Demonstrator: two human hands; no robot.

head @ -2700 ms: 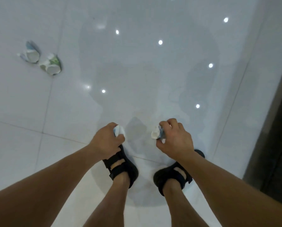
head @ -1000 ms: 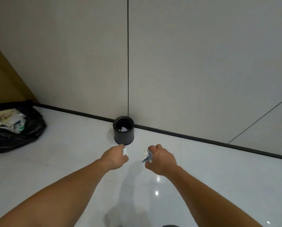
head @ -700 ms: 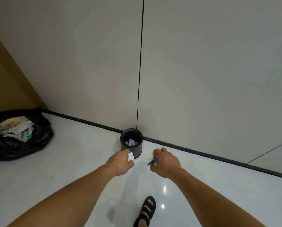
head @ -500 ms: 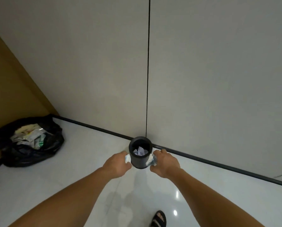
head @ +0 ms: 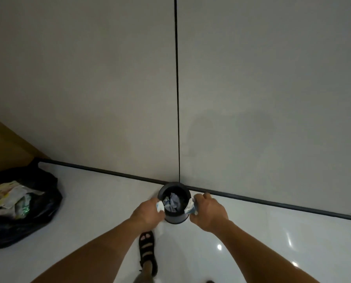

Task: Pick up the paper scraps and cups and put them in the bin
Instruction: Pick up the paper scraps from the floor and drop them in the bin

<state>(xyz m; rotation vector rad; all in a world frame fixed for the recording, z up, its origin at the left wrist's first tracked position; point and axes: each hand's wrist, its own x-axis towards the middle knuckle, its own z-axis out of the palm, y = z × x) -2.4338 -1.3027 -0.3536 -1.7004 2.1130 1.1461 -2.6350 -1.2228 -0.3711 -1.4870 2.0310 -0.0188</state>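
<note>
A small black round bin (head: 175,218) stands on the white floor against the wall, with crumpled paper (head: 173,202) inside. My left hand (head: 147,213) grips a crushed white and blue paper cup (head: 159,206) at the bin's left rim. On the other side my right hand (head: 208,211) grips another crushed cup (head: 190,208) at the right rim. Both hands flank the bin's opening, and each cup is mostly hidden by fingers.
A black rubbish bag (head: 21,207) full of wrappers lies on the floor at the left. A grey wall (head: 252,99) with a dark skirting (head: 272,205) rises right behind the bin. My sandalled foot (head: 147,250) is below the bin.
I have walked up to the bin, which now looks nearer. Both hands, still holding their cups, have come to the bin's rim on either side.
</note>
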